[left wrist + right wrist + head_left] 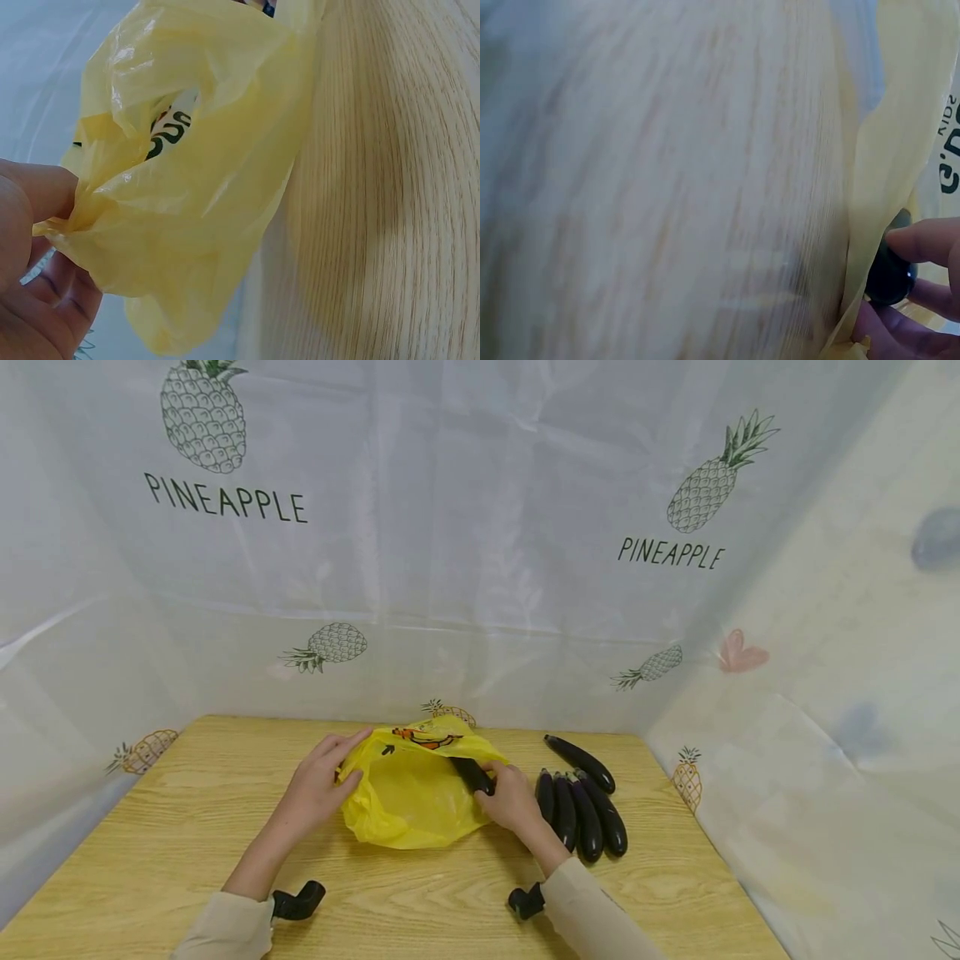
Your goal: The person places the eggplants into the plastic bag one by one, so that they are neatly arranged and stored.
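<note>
A yellow plastic bag (408,797) with printed marks lies on the table, its mouth facing me. My left hand (321,781) pinches the bag's left edge between thumb and fingers; the left wrist view shows the thin bag (217,202) bunched in that hand (45,262). At the bag's right side my right hand (512,797) grips the near end of a dark eggplant (472,774), whose far end is hidden in the bag. The right wrist view has the eggplant (891,270) between thumb and fingers of the right hand (926,300), against the bag's wall.
Several eggplants (588,818) lie side by side on the wooden table (420,910), right of the right hand. One more eggplant (581,762) lies crosswise behind them. A pineapple-printed curtain (465,568) hangs along the table's back and sides.
</note>
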The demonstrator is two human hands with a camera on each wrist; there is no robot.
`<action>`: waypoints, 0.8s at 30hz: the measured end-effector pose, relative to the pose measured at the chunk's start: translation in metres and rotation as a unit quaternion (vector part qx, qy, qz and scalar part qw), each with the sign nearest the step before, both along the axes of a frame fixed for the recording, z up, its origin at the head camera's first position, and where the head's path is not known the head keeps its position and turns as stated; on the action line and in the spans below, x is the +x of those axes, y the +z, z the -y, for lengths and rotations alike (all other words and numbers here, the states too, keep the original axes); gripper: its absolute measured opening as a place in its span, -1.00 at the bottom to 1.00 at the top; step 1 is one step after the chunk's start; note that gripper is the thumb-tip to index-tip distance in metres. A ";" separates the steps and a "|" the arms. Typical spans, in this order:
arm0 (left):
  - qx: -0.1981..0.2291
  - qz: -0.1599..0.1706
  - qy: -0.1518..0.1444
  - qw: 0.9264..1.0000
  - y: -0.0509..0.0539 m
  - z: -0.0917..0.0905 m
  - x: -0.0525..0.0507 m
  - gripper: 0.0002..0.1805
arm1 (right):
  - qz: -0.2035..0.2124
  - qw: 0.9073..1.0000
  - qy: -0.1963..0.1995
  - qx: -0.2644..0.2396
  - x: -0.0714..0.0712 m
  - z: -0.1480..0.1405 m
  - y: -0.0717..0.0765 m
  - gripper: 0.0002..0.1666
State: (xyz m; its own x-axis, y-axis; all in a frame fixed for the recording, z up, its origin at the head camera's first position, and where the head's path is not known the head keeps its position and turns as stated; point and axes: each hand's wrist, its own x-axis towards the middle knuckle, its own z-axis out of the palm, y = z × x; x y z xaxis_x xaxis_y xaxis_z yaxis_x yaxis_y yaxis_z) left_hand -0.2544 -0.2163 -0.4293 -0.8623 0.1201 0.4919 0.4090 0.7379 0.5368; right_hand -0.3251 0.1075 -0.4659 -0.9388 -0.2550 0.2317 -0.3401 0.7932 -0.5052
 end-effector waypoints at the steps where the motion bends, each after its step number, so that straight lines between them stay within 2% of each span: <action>1: -0.001 -0.001 0.000 1.000 0.000 0.000 0.000 -0.24 | -0.001 1.000 -0.003 -0.001 0.000 0.000 0.000 -0.46; 14: -0.001 -0.005 -0.010 1.000 0.000 0.000 0.001 -0.27 | 0.005 0.999 -0.038 -0.005 -0.006 0.004 -0.004 -0.47; 24: 0.009 -0.006 -0.014 1.000 -0.001 -0.001 0.000 -0.26 | 0.015 1.000 -0.023 -0.014 -0.005 0.003 0.001 -0.43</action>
State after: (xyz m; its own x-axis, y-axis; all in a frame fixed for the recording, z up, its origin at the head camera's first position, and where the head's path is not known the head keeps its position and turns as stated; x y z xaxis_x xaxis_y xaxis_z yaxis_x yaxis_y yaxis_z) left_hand -0.2545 -0.2151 -0.4306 -0.8533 0.1349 0.5036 0.4350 0.7167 0.5451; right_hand -0.3299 0.1050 -0.4646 -0.9557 -0.2060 0.2102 -0.2889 0.7928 -0.5367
